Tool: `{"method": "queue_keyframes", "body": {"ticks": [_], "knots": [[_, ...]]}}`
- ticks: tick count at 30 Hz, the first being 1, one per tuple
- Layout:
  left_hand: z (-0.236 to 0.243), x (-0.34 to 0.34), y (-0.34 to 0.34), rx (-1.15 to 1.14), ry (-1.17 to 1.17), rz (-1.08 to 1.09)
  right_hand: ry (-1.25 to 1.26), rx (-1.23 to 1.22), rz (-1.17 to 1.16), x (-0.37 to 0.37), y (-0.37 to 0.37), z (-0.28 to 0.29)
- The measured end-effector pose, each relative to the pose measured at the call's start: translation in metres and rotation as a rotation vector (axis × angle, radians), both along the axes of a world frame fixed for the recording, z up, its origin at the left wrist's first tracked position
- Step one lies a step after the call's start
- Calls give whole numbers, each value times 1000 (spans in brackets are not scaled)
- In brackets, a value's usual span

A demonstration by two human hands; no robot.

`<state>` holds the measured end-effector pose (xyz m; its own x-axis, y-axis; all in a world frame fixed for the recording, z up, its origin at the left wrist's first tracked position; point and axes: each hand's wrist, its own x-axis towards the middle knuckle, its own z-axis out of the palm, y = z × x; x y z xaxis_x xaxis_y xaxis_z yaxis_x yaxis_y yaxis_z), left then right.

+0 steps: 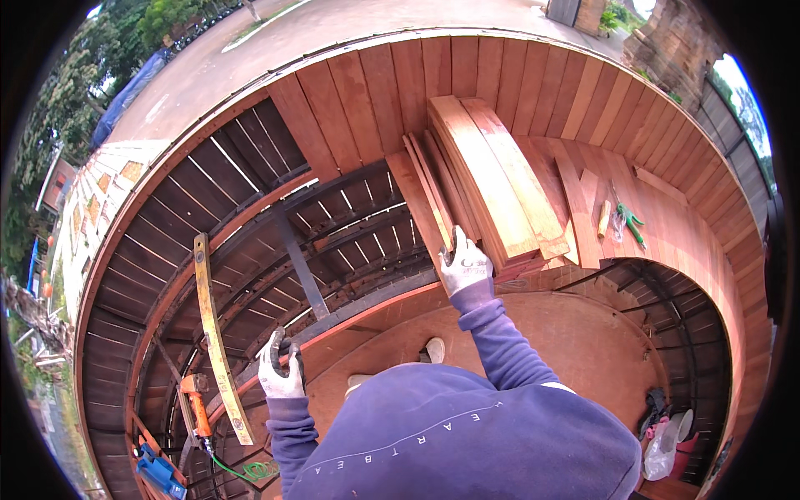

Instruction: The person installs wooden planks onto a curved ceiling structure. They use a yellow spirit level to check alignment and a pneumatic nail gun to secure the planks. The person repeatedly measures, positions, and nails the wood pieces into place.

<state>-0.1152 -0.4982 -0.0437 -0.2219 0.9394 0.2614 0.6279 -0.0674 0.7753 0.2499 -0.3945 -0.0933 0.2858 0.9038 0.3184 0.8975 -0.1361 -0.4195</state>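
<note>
My right hand [467, 265], in a white glove, is closed at the near end of a narrow wooden board [429, 196], with thumb and forefinger about its tip. The board leans beside a tall stack of reddish planks [492, 179]. My left hand [281, 367], gloved in white with dark fingertips, is held over the curved dark metal frame [367, 304]. Its thumb and fingers are curved and apart, with nothing visible between them. Left of it, a long yellowish strip [218, 333] lies across the frame, with an orange power tool [197, 406] beside it.
A green hose [254, 471] runs from the orange tool; a blue tool [160, 472] lies nearby. Green-handled pliers [635, 225] and a wooden-handled tool [604, 218] rest on the right planking. Open gaps show between the frame bars. A plastic bag [662, 454] sits at lower right.
</note>
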Motion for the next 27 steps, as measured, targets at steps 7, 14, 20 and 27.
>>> {"method": "queue_keyframes", "body": {"ticks": [7, 14, 20, 27], "knots": [[-8, -3, 17, -35, -28, -124, 109, 89, 15, -3, -4, 10], [-37, 12, 75, -201, -438, -357, -53, 79, 240, -21, -34, 20], [-105, 70, 147, -739, -1109, -765, -62, 130, 447, -72, -48, 20], [-132, 132, 211, -768, -747, -776, -174, 127, 711, -111, -62, 28]]}}
